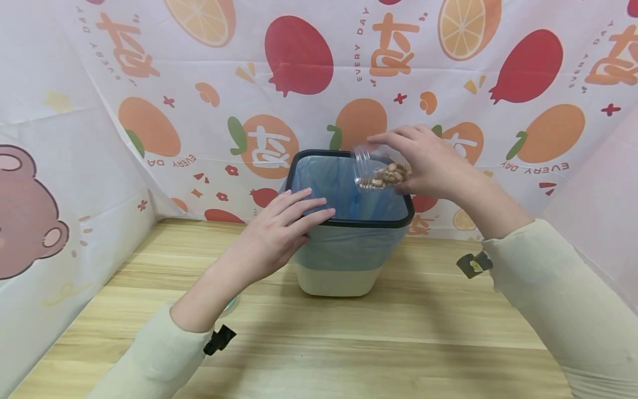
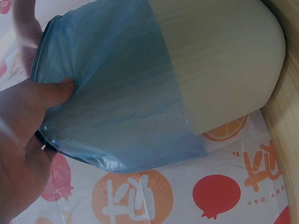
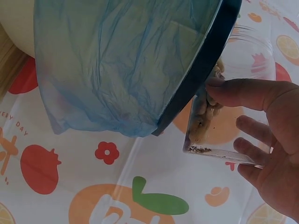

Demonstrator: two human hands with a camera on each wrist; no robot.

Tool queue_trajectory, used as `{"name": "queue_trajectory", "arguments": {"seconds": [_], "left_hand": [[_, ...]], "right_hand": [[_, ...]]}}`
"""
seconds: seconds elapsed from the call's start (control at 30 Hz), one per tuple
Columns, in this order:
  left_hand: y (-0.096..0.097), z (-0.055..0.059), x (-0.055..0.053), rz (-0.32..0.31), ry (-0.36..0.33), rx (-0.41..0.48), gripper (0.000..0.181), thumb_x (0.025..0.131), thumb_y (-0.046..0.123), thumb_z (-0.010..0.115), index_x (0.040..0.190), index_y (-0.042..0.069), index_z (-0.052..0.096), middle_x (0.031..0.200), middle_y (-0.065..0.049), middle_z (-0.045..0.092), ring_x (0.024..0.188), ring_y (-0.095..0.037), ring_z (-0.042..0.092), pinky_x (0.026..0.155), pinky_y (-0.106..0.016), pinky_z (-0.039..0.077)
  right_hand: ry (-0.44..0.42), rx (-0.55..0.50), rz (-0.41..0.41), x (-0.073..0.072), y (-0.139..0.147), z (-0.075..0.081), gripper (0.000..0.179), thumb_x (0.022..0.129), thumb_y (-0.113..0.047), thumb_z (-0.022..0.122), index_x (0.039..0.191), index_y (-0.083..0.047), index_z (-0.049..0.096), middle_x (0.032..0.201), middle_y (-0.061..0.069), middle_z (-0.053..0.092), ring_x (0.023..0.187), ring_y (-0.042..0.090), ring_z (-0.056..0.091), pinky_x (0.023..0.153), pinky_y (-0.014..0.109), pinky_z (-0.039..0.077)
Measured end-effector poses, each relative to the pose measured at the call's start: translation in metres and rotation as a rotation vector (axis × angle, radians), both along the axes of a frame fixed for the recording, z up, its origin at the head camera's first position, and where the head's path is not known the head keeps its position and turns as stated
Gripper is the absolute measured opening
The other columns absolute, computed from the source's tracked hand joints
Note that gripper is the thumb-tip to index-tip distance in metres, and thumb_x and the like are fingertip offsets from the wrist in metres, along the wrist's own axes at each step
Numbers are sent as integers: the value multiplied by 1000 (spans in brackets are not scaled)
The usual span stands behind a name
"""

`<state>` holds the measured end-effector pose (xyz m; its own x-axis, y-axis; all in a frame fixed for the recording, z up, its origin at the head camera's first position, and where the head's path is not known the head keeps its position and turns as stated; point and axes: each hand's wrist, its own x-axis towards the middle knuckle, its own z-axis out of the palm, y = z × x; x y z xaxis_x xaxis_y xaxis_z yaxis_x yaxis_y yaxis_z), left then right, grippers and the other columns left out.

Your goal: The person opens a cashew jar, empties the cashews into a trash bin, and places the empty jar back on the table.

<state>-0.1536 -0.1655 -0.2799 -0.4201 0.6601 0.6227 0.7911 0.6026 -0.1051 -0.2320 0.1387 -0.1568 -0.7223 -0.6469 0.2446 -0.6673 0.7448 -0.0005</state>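
A cream trash can (image 1: pixel 339 282) with a black rim (image 1: pixel 366 224) stands upright on the table, lined with a translucent blue bag (image 1: pixel 349 248) folded over its top. My left hand (image 1: pixel 274 233) grips the near left rim, fingers over the edge and thumb (image 2: pixel 58 93) pressing the bag outside. Above the opening's right side, my right hand (image 1: pixel 431 160) holds a clear plastic jar (image 1: pixel 364 166) tipped on its side, mouth facing left. Tan nuts or shells (image 1: pixel 394 174) lie along the jar's lower wall. Dark crumbs (image 3: pixel 200 149) gather near its base in the right wrist view.
Partly hidden behind the left wrist, a round clear object with a green tint (image 1: pixel 229 306) lies on the wood-grain table (image 1: pixel 324 354). A fruit-print cloth (image 1: pixel 319 111) hangs close behind the can. Another cloth (image 1: pixel 75 166) with a bear print covers the left side.
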Motion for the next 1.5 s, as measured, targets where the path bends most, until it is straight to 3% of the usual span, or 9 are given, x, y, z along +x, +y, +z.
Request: {"name": "queue_trajectory", "arguments": {"seconds": [0.5,1.03,1.5], "left_hand": [[1,0,1,-10,-3,10,77,80,4,82,148,22,49,146,-5,53,143,-32,39,115,-55,34],[0,0,2,-3,-6,10,77,80,5,82,147,22,50,147,-4,52,144,-30,37,114,-56,35],[0,0,1,0,-6,13,76,80,5,82,147,22,50,147,-5,53,145,-29,37,116,-54,33]], "right_hand": [[30,19,14,1,-2,-1,93,71,-10,89,150,-30,44,148,11,48,134,40,39,103,62,42],[133,70,48,1,-3,-2,93,69,-10,91,149,-26,45,143,12,51,133,38,41,107,56,41],[131,73,53,1,-5,-1,90,71,-8,89,148,-26,47,142,11,52,132,37,42,107,56,42]]}}
